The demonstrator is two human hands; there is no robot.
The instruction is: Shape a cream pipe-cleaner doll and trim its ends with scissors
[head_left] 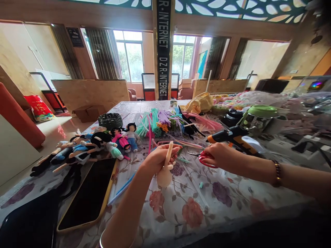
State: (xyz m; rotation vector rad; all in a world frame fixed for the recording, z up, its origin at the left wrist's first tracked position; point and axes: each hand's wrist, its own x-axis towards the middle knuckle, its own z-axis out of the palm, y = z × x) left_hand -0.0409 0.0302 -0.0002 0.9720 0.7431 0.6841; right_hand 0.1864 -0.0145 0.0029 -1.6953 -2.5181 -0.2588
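Observation:
My left hand [156, 159] is closed on a cream doll piece [164, 177], which has a round ball at the bottom and a fuzzy stem pointing up past my fingers. My right hand [221, 154] has its fingers around the red handles of a pair of scissors [206, 160]. Their blades point left toward the doll piece but stay apart from it. Beneath the hands, short green pipe cleaner bits [201, 185] lie on the flowered tablecloth [192, 212].
Bundled pipe cleaners [155, 122] lie beyond my hands. A glue gun [232, 134] rests just behind my right hand. Finished dolls [120, 139], a phone [89, 194] and a dark coiled bundle [110, 120] are on the left. A green-lidded jar [261, 115] stands at right.

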